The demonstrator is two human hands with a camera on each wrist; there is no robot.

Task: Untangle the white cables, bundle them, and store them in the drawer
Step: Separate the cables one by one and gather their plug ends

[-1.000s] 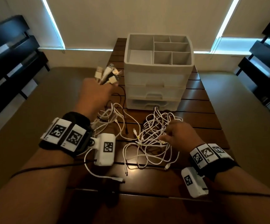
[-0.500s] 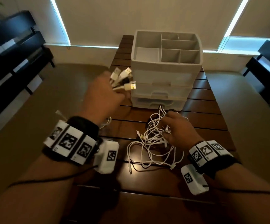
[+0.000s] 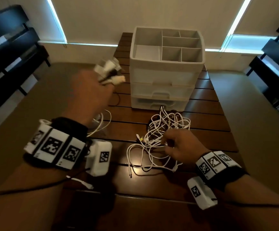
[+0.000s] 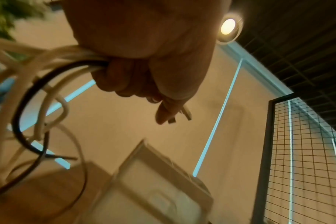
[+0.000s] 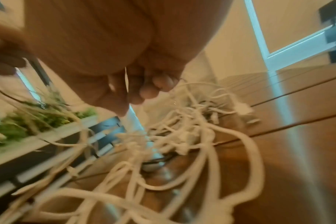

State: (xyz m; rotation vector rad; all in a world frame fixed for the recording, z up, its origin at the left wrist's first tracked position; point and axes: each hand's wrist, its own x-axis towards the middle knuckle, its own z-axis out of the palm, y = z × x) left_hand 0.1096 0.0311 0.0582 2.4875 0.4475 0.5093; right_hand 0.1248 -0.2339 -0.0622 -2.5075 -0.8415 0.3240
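My left hand [image 3: 93,90] is raised left of the drawer unit and grips a bunch of white cables with one black cable; their plug ends [image 3: 109,73] stick out above the fist. In the left wrist view the fist [image 4: 140,60] closes round those cables [image 4: 54,106], which loop down to the left. A tangle of white cables [image 3: 162,135] lies on the wooden table in front of the drawers. My right hand [image 3: 173,145] rests on that tangle, fingers curled and pinching a strand; the right wrist view shows a thin white strand [image 5: 126,84] between the fingers above the blurred pile [image 5: 173,144].
A white three-drawer unit [image 3: 163,80] with a divided open tray on top stands mid-table, drawers closed. The slatted wooden table [image 3: 207,135] is narrow, with floor on both sides. Dark benches [image 3: 10,52] stand at left and right. A loose white plug [image 3: 83,182] hangs near my left wrist.
My left hand rose and swung forward toward the drawer unit, pulling its cables out of the pile. The tangle under my right hand drew together; that hand stayed on it.
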